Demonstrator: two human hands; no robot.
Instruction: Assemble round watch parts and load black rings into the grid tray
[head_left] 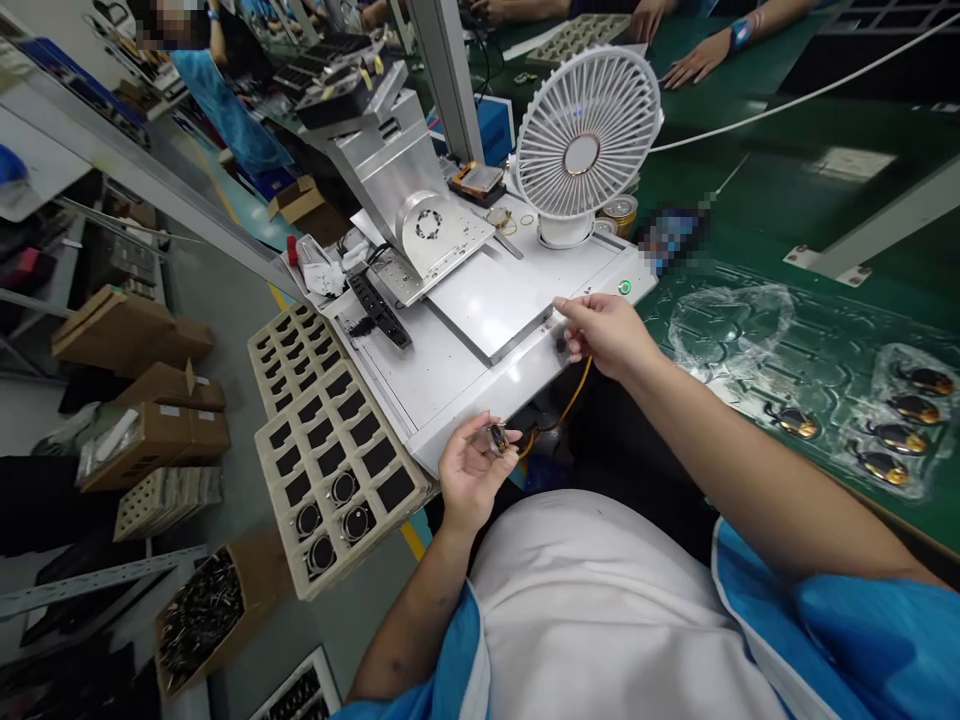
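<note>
In my left hand, closed fingers hold a small round watch case with a dark, partly gold inside, in front of the machine's edge. My right hand is at the front panel of the white machine, fingers curled and pinched near a dark knob; whatever they may hold is too small to make out. A flat white plate lies on the machine below a silver metal head. To the left, a beige tray carries several round watch cases in its pockets.
A white fan stands at the machine's back right. Clear plastic trays with several black-and-gold round parts lie on the green table. A yellow cable hangs under the machine. Co-workers' hands rest across the table.
</note>
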